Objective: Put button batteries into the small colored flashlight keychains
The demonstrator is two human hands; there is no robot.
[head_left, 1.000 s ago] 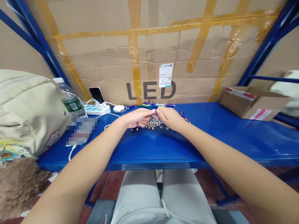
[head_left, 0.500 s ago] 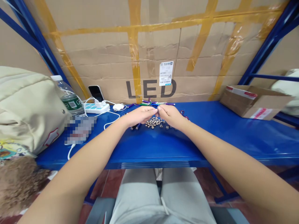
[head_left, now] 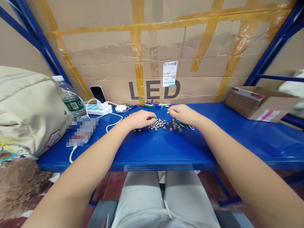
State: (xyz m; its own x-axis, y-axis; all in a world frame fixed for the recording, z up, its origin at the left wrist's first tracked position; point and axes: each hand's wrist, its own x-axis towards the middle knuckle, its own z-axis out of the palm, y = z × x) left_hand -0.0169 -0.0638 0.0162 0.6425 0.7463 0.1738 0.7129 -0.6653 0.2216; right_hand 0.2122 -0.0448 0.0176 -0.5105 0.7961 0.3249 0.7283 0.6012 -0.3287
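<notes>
Beige bag (head_left: 26,110), water bottle (head_left: 70,98), power strip (head_left: 98,110), cardboard box (head_left: 257,103)

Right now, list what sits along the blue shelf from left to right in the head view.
Beige bag → water bottle → phone → white power strip → left hand → pile of small metal pieces → right hand → open cardboard box.

Between the fingers (head_left: 152,116), shiny metal caps (head_left: 158,124) lie on a glossy painted blue shelf (head_left: 166,148); beyond the fingers, matt taped cardboard (head_left: 106,57).
</notes>
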